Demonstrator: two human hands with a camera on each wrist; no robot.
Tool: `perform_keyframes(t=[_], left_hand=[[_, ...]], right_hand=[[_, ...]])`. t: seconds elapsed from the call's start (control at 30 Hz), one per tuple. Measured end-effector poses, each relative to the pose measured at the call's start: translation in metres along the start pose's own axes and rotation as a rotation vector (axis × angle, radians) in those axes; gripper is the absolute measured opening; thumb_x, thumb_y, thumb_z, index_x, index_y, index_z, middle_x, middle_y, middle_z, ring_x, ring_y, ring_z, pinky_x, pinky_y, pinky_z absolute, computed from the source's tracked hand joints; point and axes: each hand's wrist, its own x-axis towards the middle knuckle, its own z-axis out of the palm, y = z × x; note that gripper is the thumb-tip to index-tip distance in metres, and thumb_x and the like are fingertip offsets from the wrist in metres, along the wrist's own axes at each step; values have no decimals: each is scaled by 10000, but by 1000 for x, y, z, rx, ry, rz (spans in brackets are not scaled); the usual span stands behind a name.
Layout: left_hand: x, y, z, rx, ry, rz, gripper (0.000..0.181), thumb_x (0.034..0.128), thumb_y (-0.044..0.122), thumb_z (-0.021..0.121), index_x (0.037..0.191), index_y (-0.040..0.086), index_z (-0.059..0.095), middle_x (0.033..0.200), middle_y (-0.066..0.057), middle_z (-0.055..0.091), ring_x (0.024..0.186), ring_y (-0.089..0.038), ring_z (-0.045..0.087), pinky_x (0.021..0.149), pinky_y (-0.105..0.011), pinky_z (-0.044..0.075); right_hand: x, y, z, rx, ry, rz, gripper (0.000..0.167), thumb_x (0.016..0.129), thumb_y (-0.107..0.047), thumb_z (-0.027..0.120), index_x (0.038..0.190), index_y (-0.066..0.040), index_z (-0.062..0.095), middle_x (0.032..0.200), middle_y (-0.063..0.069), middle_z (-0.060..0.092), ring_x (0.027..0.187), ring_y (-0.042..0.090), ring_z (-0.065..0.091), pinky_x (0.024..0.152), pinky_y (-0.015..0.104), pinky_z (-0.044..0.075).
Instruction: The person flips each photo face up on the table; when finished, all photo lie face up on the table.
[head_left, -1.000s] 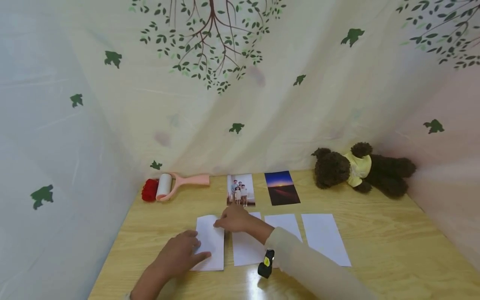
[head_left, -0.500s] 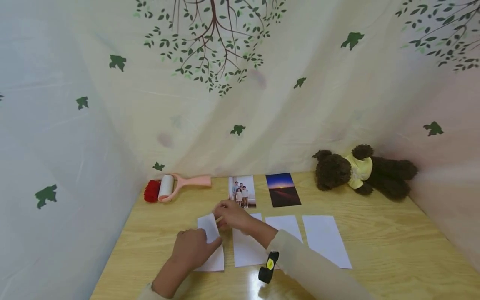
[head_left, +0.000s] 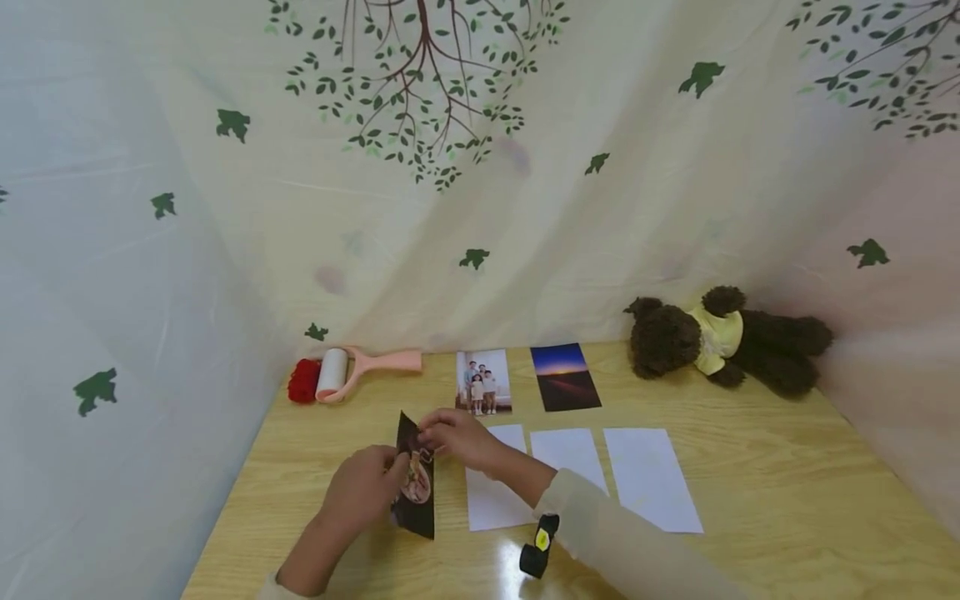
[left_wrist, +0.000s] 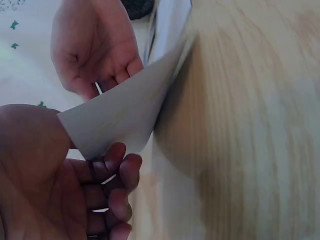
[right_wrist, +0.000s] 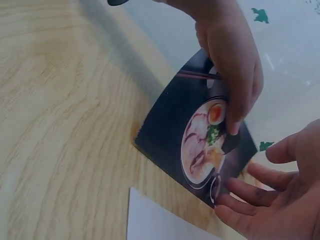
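Observation:
A photo print of a ramen bowl on a dark ground (head_left: pixel 420 517) stands tilted on edge above the table at front left. My left hand (head_left: pixel 352 487) pinches it, thumb on the picture side and fingers behind. In the left wrist view the print's pale back (left_wrist: pixel 122 115) faces the camera. My right hand (head_left: pixel 468 437) is at the print's right edge; in the right wrist view its fingers (right_wrist: pixel 250 192) reach to that edge, with the thumb apart. Three white cards (head_left: pixel 491 496) lie in a row to the right, the first partly under my right forearm.
Behind the cards lie a family photo (head_left: pixel 483 387) and a sunset photo (head_left: pixel 566 379). A pink-handled lint roller (head_left: pixel 363 367) and a red fuzzy ball (head_left: pixel 302 382) are at back left. A brown teddy bear (head_left: pixel 765 342) lies at back right. Fabric walls surround the wooden table (head_left: pixel 787 483).
The leftmost white card has been lifted and turned over, so its ramen picture now shows. The left hand has moved from pressing on it to pinching it.

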Motion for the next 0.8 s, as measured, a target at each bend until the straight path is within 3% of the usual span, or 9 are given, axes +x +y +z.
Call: perform_keyframes(t=[0.13, 0.2, 0.37, 0.47, 0.57, 0.67, 0.73, 0.8], left_hand=[[1, -18, 3, 120, -31, -62, 376, 1041, 301, 593, 700, 144, 585, 618, 5, 560, 538, -154, 503, 506, -298, 353], [2, -25, 5, 233, -41, -90, 389, 1029, 358, 621, 711, 136, 588, 639, -6, 579, 561, -163, 528, 522, -314, 374], [8, -28, 7, 485, -44, -141, 465, 975, 502, 689, 733, 108, 645, 679, -20, 620, 616, -179, 578, 586, -386, 477], [11, -24, 6, 543, -18, -124, 471, 949, 527, 722, 788, 86, 681, 705, -36, 657, 637, -194, 609, 625, -430, 522], [11, -17, 6, 543, 38, -59, 459, 936, 505, 750, 788, 78, 666, 697, -41, 655, 618, -195, 604, 604, -432, 513], [9, -6, 9, 445, 64, 63, 386, 917, 419, 800, 773, 98, 640, 686, -20, 626, 598, -175, 561, 567, -388, 462], [8, 2, 12, 347, 41, 175, 311, 896, 344, 835, 809, 101, 661, 740, -24, 646, 642, -174, 578, 583, -384, 471], [7, 10, 16, 265, -13, 289, 259, 870, 287, 865, 926, 85, 712, 883, -56, 711, 791, -217, 661, 691, -421, 545]], right_hand=[[-2, 8, 6, -208, -45, 6, 322, 1096, -209, 523, 1300, -15, 681, 1334, 175, 698, 1231, 332, 671, 1021, 483, 553], [-4, 11, 9, -260, -61, 5, 322, 1099, -218, 528, 1308, -26, 680, 1360, 155, 690, 1266, 333, 656, 1052, 498, 536], [-10, 16, 8, -212, -19, -44, 318, 1104, -206, 527, 1299, -16, 689, 1298, 152, 720, 1242, 343, 672, 1003, 481, 565], [-17, 20, -4, -184, 73, -97, 277, 1080, -168, 574, 1245, 2, 718, 1219, 169, 747, 1119, 312, 706, 877, 391, 593], [-26, 21, -26, -231, 179, -98, 226, 1031, -113, 632, 1187, 1, 749, 1141, 163, 757, 991, 240, 688, 784, 313, 566], [-36, 21, -50, -370, 264, -37, 227, 962, -94, 710, 1165, -14, 773, 1059, 132, 732, 927, 189, 628, 745, 299, 517], [-41, 21, -62, -460, 290, 27, 292, 924, -111, 767, 1200, -15, 773, 1027, 127, 694, 934, 212, 591, 757, 327, 502], [-46, 21, -71, -563, 307, 82, 392, 883, -153, 837, 1245, -20, 764, 1023, 138, 671, 962, 249, 563, 771, 365, 497]])
